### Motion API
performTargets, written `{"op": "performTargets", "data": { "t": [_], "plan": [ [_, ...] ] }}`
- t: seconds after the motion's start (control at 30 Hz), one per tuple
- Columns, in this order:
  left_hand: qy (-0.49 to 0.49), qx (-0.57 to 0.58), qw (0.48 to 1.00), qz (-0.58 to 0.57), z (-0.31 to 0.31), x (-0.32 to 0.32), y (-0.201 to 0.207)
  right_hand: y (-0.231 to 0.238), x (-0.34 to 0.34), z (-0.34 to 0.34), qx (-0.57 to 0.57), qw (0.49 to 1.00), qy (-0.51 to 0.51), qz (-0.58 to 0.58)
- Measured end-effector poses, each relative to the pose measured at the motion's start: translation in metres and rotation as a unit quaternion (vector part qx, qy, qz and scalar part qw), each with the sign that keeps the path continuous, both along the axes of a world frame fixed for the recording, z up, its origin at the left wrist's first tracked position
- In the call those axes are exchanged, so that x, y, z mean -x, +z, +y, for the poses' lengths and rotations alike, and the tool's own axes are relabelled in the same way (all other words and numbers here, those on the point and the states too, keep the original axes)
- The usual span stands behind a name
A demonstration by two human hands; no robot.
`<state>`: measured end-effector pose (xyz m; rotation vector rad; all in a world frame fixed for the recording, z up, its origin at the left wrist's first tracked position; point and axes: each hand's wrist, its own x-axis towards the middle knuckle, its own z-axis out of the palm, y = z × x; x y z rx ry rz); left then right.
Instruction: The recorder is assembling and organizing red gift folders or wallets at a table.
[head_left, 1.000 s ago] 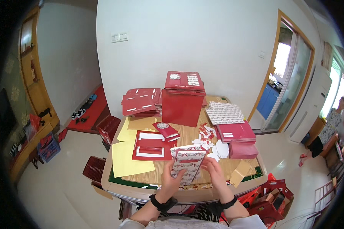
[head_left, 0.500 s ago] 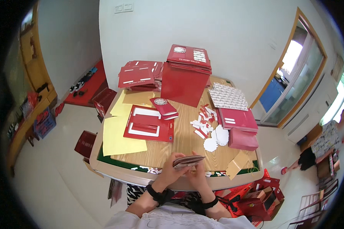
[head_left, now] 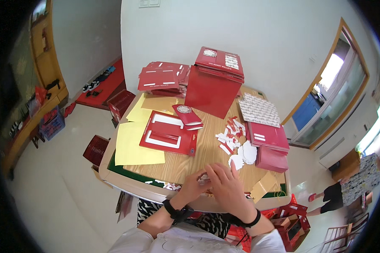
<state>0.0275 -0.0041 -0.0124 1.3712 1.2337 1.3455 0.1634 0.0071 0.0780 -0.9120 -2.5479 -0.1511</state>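
My left hand [head_left: 193,186] is closed on a small stack of money wallets [head_left: 204,179] just above the table's near edge. Most of the stack is covered by fingers, leaving a narrow part in sight. My right hand [head_left: 227,187] lies across it with the palm turned down, fingers stretched and apart over the stack. Round white scalloped stickers [head_left: 236,162] lie beyond my right fingertips. Farther left sit a red card sheet with white-edged cut-outs [head_left: 168,145] and two small red wallets [head_left: 187,116].
A tall red box [head_left: 210,90] stands at the back beside piled red sheets [head_left: 158,79]. Yellow paper [head_left: 135,145] covers the left side. On the right are pink-red stacks [head_left: 269,137], a white patterned sheet [head_left: 259,109] and paper strips [head_left: 230,135]. Another person [head_left: 359,181] stands far right.
My right hand has come up and over the stack, covering most of it; before, both hands held it fanned from below. The view has shifted slightly. The other person has moved.
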Motion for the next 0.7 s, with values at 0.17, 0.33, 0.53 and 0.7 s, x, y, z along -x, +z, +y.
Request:
{"op": "performTargets", "data": {
  "t": [0.17,0.33,0.53,0.7],
  "plan": [
    [-0.062,0.002,0.995,0.081,0.005,0.029,0.012,0.007,-0.019,0.028,0.121,0.99,0.045,-0.049],
    [-0.081,0.019,0.996,-0.042,-0.001,0.072,0.015,-0.038,-0.05,0.04,0.428,0.81,0.031,0.4],
    [-0.068,0.054,0.996,0.002,0.008,0.072,-0.047,-0.115,-0.055,0.047,0.504,0.794,-0.076,0.332],
    [-0.061,0.094,0.994,0.016,0.0,0.075,-0.029,-0.096,-0.043,0.038,0.524,0.726,-0.029,0.444]
  ]
}}
